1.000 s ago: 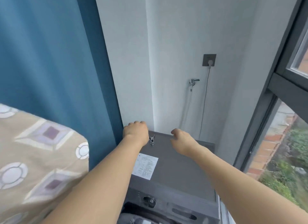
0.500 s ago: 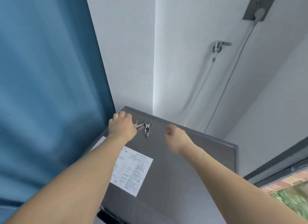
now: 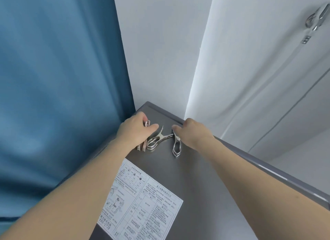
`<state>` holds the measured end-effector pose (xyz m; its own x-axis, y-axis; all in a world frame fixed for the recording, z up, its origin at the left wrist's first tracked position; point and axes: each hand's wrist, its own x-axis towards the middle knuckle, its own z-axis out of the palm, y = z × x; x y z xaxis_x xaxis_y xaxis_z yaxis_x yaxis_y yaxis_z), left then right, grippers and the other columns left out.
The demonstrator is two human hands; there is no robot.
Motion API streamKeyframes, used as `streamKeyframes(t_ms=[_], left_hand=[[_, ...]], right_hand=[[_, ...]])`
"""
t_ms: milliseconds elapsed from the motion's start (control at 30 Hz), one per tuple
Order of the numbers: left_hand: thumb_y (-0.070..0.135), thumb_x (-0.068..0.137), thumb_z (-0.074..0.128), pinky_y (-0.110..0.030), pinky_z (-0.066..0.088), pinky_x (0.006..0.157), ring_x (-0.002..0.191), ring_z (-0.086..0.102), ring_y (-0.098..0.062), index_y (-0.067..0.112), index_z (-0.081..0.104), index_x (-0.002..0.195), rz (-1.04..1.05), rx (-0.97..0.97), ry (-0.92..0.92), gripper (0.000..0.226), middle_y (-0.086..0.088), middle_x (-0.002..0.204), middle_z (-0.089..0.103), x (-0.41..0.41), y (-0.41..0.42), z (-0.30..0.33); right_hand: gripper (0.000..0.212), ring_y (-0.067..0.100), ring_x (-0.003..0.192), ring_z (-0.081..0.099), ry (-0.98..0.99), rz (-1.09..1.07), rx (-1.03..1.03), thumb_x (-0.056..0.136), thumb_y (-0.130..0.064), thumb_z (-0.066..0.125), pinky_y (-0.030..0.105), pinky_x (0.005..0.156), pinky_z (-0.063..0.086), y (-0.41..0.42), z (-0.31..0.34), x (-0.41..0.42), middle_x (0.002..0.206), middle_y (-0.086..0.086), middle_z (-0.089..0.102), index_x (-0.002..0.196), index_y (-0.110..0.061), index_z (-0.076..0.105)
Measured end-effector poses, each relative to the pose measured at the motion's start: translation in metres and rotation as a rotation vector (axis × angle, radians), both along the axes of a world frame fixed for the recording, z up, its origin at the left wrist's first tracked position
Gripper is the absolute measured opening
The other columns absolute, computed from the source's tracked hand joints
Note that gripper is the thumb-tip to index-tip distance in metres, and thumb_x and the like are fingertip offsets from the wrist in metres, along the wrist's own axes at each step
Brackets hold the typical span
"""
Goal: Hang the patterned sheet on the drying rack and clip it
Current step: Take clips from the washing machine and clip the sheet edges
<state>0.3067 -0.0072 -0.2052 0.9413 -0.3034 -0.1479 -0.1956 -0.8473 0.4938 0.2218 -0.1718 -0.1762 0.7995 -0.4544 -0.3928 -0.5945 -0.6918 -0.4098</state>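
Observation:
Several metal clothes clips lie at the far corner of a grey washing machine top. My left hand grips a small bunch of pinkish clips, its thumb stretched toward a silver clip lying beside it. My right hand pinches the handle end of another silver clip, whose jaws point toward me on the machine top. Neither the patterned sheet nor the drying rack is in view.
A blue curtain hangs close on the left. White walls meet in a corner behind the machine, with a metal tap and a hose at the upper right. A printed instruction sticker is stuck on the machine top.
The view has closed in on the machine's far corner. My left hand now holds pinkish clips, and my right hand has reached in and taken hold of a silver clip.

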Motion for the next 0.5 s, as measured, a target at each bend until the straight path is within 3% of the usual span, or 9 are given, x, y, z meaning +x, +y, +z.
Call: streamKeyframes(t_ms=[133, 267, 500], left_hand=[[0.030, 0.088, 0.057, -0.033, 0.044, 0.078, 0.082, 0.058, -0.018, 0.029, 0.059, 0.089, 0.075, -0.170, -0.077, 0.002, 0.011, 0.075, 0.058, 0.002, 0.007, -0.018], [0.023, 0.090, 0.054, -0.032, 0.038, 0.085, 0.078, 0.052, -0.014, 0.032, 0.061, 0.084, 0.045, -0.252, -0.186, 0.013, 0.008, 0.071, 0.059, -0.003, 0.009, -0.029], [0.009, 0.092, 0.041, -0.029, 0.032, 0.090, 0.080, 0.050, -0.006, 0.032, 0.064, 0.088, -0.008, -0.311, -0.136, 0.032, 0.018, 0.071, 0.062, -0.004, 0.011, -0.026]], right_hand=[[0.032, 0.029, 0.075, 0.052, 0.010, 0.063, -0.027, 0.088, -0.045, 0.051, 0.031, 0.056, 0.037, 0.005, -0.020, 0.014, 0.078, 0.003, 0.054, 0.085, -0.015, 0.041], [0.027, 0.021, 0.056, 0.041, -0.030, 0.087, -0.050, 0.086, -0.030, 0.047, 0.028, 0.049, 0.029, 0.006, -0.023, 0.014, 0.064, 0.000, 0.045, 0.068, -0.017, 0.032], [0.024, 0.020, 0.057, 0.042, 0.009, 0.085, -0.038, 0.083, -0.025, 0.049, 0.027, 0.050, 0.032, 0.007, -0.020, 0.013, 0.062, 0.001, 0.050, 0.066, -0.012, 0.039]])
